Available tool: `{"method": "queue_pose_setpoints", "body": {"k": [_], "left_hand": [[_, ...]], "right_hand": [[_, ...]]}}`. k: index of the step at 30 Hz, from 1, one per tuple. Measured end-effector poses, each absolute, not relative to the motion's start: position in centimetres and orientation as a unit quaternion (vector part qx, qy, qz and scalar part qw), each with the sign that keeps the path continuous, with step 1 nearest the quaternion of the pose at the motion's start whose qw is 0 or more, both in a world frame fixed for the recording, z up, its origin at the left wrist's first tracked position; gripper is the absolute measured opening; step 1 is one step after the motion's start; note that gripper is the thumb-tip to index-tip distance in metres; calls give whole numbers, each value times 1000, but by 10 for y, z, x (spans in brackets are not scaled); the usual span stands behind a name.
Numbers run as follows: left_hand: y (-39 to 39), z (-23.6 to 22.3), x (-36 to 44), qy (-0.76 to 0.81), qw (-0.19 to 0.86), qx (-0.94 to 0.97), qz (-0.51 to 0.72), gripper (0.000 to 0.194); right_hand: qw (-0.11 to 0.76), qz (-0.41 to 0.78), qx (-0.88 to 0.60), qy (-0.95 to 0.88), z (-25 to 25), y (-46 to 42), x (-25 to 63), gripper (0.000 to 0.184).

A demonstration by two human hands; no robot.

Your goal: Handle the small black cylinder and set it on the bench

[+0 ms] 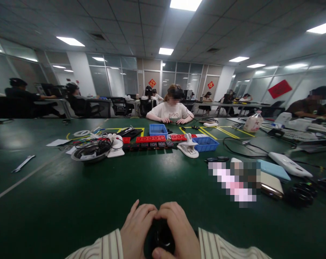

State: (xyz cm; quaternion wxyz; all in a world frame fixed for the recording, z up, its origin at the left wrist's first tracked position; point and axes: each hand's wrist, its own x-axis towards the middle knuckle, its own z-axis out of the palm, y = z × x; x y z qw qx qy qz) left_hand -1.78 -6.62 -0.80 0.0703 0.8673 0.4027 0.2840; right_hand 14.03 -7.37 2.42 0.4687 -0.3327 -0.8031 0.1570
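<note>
My left hand (136,228) and my right hand (177,230) meet at the bottom middle of the view, just above the near edge of the green table (98,194). Both are curled around a small black rounded object (161,237) held between them; most of it is hidden by the fingers. Striped sleeves cover both wrists.
A row of red and black blocks (152,141), two blue bins (205,144), white clamps (188,147) and a cable coil (90,151) lie mid-table. Phones and cases (273,174) lie at the right, a wrench (22,163) at the left. A person (170,109) sits opposite; others work behind.
</note>
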Motion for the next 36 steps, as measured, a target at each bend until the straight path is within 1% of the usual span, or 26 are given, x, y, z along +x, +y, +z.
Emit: {"method": "queue_pose_setpoints", "body": {"k": [4, 8, 11, 15, 18, 22, 26, 28, 30, 33, 36], "left_hand": [[-70, -2, -12, 442, 66, 845, 296, 35], [-65, 0, -14, 447, 106, 851, 255, 29], [-61, -3, -19, 430, 118, 862, 240, 24], [-58, -5, -22, 409, 149, 871, 227, 17], [-57, -2, -21, 398, 182, 877, 200, 19], [-57, 1, -20, 405, 185, 875, 190, 23], [-58, 0, -20, 386, 179, 882, 203, 36], [-59, -1, -19, 389, 160, 881, 215, 39], [-61, 0, -15, 410, 145, 873, 221, 40], [-64, 5, -10, 437, 147, 858, 225, 37], [-66, 10, -9, 443, 146, 851, 239, 34]], "right_hand": [[442, 145, -403, -788, 18, -77, 137, 62], [406, 118, -429, -798, 13, -75, 137, 59], [407, 109, -410, -809, 11, -72, 139, 56], [424, 108, -344, -831, 10, -65, 143, 49], [414, 127, -280, -857, 12, -60, 146, 47], [393, 156, -227, -877, 17, -59, 147, 41], [425, 168, -295, -839, 19, -66, 143, 48], [434, 167, -348, -814, 19, -70, 140, 56], [427, 161, -393, -799, 20, -73, 138, 61], [384, 143, -414, -813, 23, -75, 137, 59], [352, 136, -394, -838, 28, -76, 139, 47]]}}
